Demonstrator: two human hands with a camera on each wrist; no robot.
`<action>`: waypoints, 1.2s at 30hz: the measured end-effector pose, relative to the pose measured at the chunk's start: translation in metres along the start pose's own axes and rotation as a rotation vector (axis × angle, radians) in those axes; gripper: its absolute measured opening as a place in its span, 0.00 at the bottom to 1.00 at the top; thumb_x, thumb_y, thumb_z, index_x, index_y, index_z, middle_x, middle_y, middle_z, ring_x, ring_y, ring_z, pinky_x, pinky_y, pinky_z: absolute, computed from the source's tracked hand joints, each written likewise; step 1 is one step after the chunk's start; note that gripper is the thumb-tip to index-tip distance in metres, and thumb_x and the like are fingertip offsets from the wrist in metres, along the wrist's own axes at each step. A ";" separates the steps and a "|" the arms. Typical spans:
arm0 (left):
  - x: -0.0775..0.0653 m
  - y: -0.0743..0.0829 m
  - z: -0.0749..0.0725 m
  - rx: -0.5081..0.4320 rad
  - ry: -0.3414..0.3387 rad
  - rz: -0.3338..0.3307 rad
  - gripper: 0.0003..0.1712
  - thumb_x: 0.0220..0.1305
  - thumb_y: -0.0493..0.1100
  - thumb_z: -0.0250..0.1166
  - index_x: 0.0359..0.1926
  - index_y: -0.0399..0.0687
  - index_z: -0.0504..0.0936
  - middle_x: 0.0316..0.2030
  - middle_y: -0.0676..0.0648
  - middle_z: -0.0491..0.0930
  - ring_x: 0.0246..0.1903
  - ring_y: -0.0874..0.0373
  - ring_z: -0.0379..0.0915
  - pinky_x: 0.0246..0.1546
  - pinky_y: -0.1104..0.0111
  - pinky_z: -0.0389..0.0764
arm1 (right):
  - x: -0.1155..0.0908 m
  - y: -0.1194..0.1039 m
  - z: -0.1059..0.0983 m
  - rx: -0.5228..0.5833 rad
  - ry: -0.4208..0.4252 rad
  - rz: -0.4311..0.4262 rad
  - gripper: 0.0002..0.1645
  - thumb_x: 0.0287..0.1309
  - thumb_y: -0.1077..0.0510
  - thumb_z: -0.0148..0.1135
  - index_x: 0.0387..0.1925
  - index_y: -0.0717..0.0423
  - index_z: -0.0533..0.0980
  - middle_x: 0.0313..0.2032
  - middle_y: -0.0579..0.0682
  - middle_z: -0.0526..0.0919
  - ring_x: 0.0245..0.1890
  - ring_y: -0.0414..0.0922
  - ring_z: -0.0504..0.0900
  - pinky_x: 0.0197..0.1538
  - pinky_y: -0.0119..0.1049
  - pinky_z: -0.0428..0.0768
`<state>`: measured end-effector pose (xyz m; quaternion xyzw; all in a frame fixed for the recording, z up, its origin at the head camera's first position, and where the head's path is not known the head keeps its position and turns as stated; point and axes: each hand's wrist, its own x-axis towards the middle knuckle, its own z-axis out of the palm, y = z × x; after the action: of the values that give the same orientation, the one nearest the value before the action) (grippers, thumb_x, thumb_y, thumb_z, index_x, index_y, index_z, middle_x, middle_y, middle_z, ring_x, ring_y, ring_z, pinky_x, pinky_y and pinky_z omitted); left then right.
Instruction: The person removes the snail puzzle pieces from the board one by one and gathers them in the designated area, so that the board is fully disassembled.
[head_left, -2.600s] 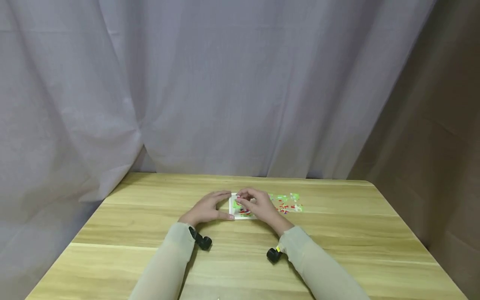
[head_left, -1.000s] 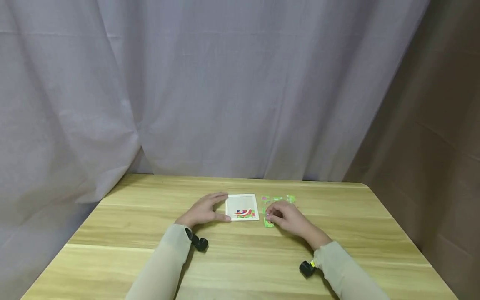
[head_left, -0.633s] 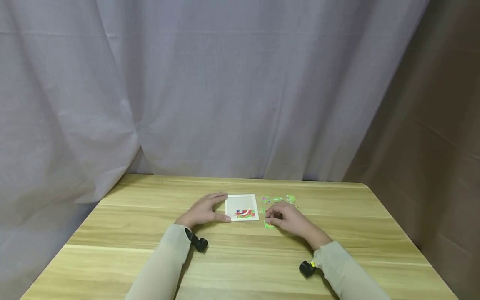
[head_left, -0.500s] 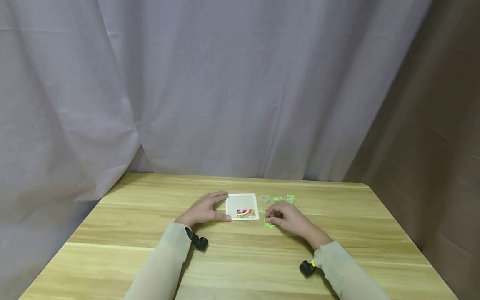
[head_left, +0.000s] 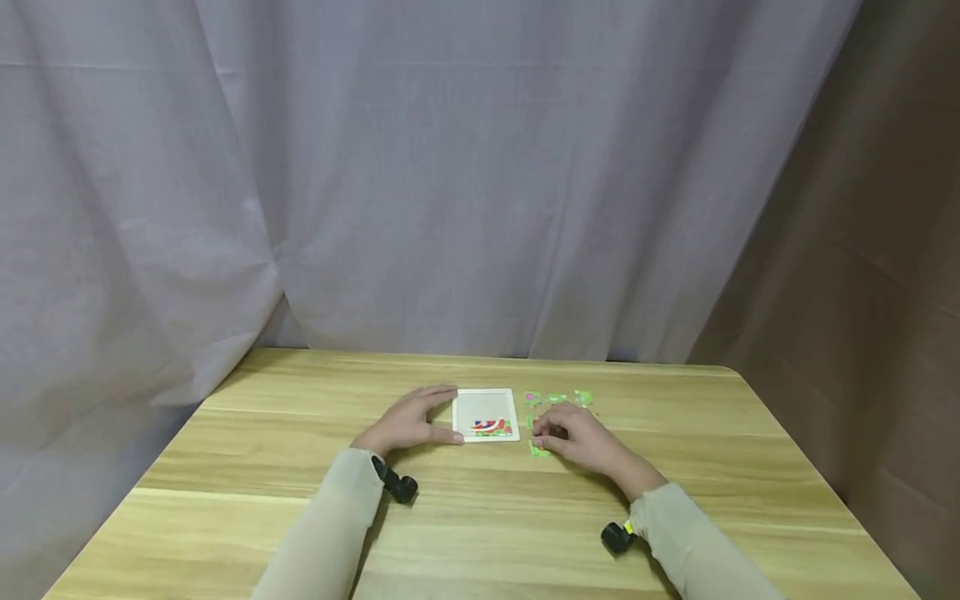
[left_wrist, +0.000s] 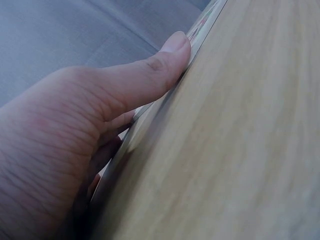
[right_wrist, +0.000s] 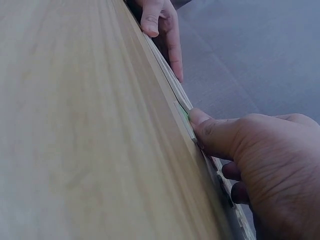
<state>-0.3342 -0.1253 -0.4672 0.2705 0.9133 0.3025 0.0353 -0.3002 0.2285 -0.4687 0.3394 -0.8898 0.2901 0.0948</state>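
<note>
A white puzzle tray (head_left: 483, 406) lies on the table, with joined red, white and green pieces (head_left: 492, 428) along its near right part. My left hand (head_left: 408, 421) rests at the tray's left edge, thumb and fingers spread; the left wrist view shows the thumb (left_wrist: 165, 62) on the rim. Right of the tray, my right hand (head_left: 576, 435) has curled fingers and pinches a puzzle piece, mostly hidden by the fingertips. Under its thumb in the right wrist view shows a green-edged piece (right_wrist: 185, 116). A green piece (head_left: 537, 451) peeks out below that hand in the head view.
Several loose puzzle pieces (head_left: 557, 398) lie in a row behind the right hand; others are partly covered by it. The wooden table (head_left: 465, 525) reaches back to a grey curtain (head_left: 420, 183). Black wrist cameras (head_left: 617, 539) sit on both sleeves.
The right hand has moved from above the tray to the loose pieces on its right. Over the last second it has barely shifted there. The left hand stays at the tray's edge.
</note>
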 end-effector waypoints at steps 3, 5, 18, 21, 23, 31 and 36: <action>0.000 0.001 -0.002 0.006 0.001 -0.006 0.55 0.56 0.68 0.76 0.79 0.53 0.68 0.81 0.48 0.63 0.81 0.41 0.55 0.82 0.40 0.53 | 0.000 0.001 0.000 0.002 0.024 -0.030 0.04 0.64 0.56 0.75 0.38 0.47 0.85 0.34 0.37 0.84 0.35 0.34 0.75 0.38 0.29 0.77; 0.001 0.002 -0.003 0.009 -0.002 -0.006 0.55 0.57 0.68 0.76 0.79 0.53 0.68 0.81 0.48 0.63 0.81 0.41 0.55 0.82 0.40 0.53 | 0.001 0.001 0.000 0.002 0.043 -0.043 0.05 0.63 0.56 0.76 0.38 0.48 0.85 0.33 0.37 0.84 0.35 0.34 0.75 0.38 0.29 0.77; 0.002 0.000 -0.003 0.023 -0.008 0.005 0.55 0.57 0.68 0.76 0.80 0.52 0.68 0.81 0.47 0.63 0.81 0.41 0.55 0.82 0.40 0.54 | 0.002 0.001 0.000 0.086 0.103 0.038 0.06 0.63 0.57 0.76 0.39 0.42 0.87 0.34 0.35 0.85 0.35 0.34 0.76 0.39 0.30 0.78; 0.005 0.000 -0.003 0.027 0.006 0.014 0.55 0.57 0.68 0.75 0.79 0.52 0.68 0.80 0.47 0.64 0.80 0.41 0.56 0.81 0.40 0.55 | 0.006 0.001 -0.001 0.096 0.116 0.033 0.06 0.64 0.58 0.75 0.38 0.41 0.86 0.33 0.35 0.84 0.34 0.34 0.75 0.37 0.29 0.78; 0.004 -0.001 -0.003 0.025 0.010 0.017 0.55 0.57 0.68 0.76 0.79 0.51 0.69 0.80 0.46 0.65 0.80 0.40 0.57 0.81 0.39 0.56 | 0.010 -0.001 -0.002 0.095 0.113 0.023 0.05 0.64 0.58 0.75 0.38 0.43 0.86 0.32 0.36 0.83 0.34 0.34 0.75 0.37 0.29 0.78; 0.005 0.002 -0.006 0.034 -0.007 0.004 0.55 0.58 0.69 0.75 0.80 0.52 0.67 0.81 0.47 0.62 0.81 0.41 0.55 0.82 0.40 0.54 | 0.038 -0.016 0.000 0.088 0.101 0.007 0.04 0.69 0.53 0.71 0.39 0.47 0.87 0.34 0.38 0.85 0.34 0.36 0.77 0.38 0.32 0.80; 0.002 0.003 -0.004 0.017 0.001 0.002 0.55 0.57 0.68 0.76 0.80 0.52 0.68 0.81 0.46 0.63 0.80 0.40 0.56 0.81 0.38 0.54 | 0.058 -0.024 0.011 0.090 0.048 -0.007 0.05 0.70 0.52 0.69 0.42 0.47 0.86 0.40 0.42 0.87 0.38 0.37 0.79 0.44 0.34 0.81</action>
<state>-0.3352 -0.1245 -0.4625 0.2714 0.9156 0.2950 0.0321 -0.3272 0.1758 -0.4456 0.3394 -0.8721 0.3374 0.1016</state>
